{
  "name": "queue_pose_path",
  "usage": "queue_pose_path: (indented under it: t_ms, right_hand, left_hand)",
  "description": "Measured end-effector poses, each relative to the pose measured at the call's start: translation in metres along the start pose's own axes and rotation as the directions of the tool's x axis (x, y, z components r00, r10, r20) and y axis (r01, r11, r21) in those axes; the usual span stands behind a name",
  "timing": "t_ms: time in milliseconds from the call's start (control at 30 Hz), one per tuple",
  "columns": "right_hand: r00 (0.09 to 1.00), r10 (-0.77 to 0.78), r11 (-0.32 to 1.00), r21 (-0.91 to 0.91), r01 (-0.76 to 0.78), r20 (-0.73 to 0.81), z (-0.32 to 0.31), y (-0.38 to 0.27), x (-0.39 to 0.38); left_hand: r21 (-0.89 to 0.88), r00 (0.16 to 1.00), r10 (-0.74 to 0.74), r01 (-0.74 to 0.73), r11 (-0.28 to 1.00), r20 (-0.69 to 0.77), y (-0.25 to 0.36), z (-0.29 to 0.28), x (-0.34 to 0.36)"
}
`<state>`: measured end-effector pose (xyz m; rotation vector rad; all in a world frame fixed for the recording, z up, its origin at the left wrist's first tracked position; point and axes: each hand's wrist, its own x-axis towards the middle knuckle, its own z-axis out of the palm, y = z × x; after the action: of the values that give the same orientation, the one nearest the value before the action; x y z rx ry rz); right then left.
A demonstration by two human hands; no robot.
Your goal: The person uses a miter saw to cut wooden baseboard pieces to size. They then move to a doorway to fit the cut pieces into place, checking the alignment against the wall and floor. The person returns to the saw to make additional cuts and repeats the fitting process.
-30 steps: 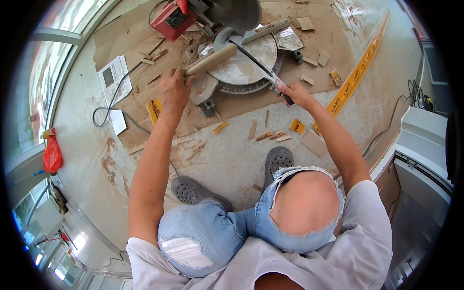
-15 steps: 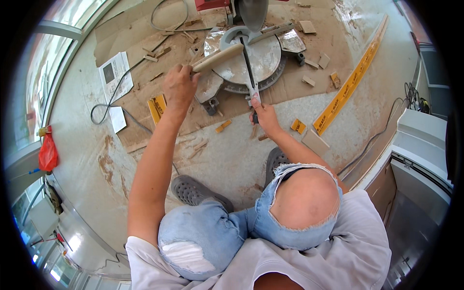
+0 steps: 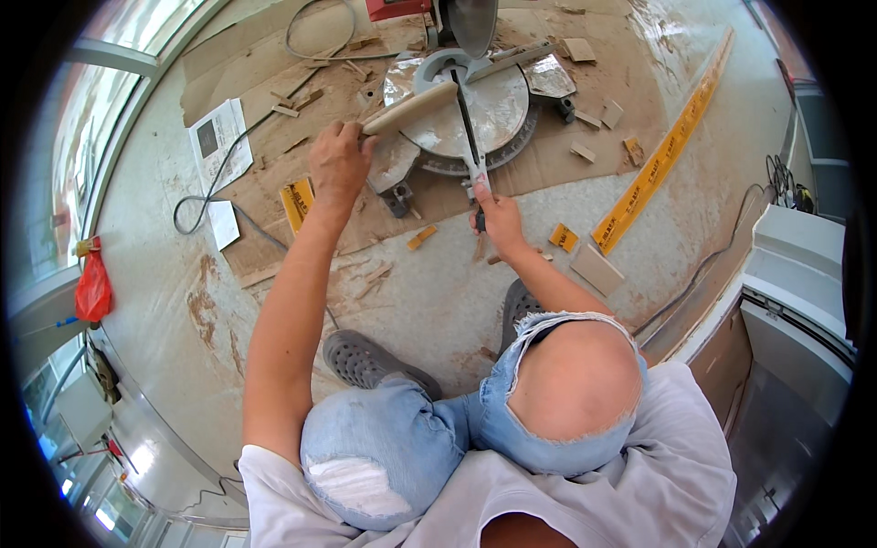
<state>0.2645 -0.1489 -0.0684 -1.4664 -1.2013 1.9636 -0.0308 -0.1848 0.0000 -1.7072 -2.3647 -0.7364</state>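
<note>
A miter saw with a round metal table stands on cardboard on the floor ahead of me. A pale wooden strip lies across the saw's left side. My left hand presses on the strip's left end. My right hand grips the saw's front turning handle, which now points straight toward me. The raised blade is above the table at the top edge. My knees in torn blue jeans fill the lower middle.
A long yellow level lies on the floor at right. Several wood offcuts and a yellow tag are scattered around the saw. A black cord, paper sheets, a red bag at left, white cabinets at right.
My right hand has swung the saw's front handle from the right toward the centre, turning the table. My left hand has stayed on the wooden strip.
</note>
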Motion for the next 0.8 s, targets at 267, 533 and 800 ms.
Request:
queue_pose_path:
  t_ms: [267,533,800]
  right_hand:
    - [0.999,-0.037,0.996,0.077,0.039,-0.035,0.039,0.014,-0.004]
    - [0.998,-0.042,0.995,0.086,0.045,-0.044,0.041,0.012,-0.005]
    - [0.991,-0.114,0.898,-0.419,0.133,0.070,-0.019,0.007,-0.007]
  left_hand:
    - [-0.028,1.000,0.008,-0.008,1.000,0.001,0.003,0.000,0.001]
    - [-0.053,0.999,0.037,-0.037,0.998,0.002,-0.003,0.000,0.003]
    - [-0.069,0.960,0.277,-0.279,0.958,-0.034,-0.012,-0.011,0.002]
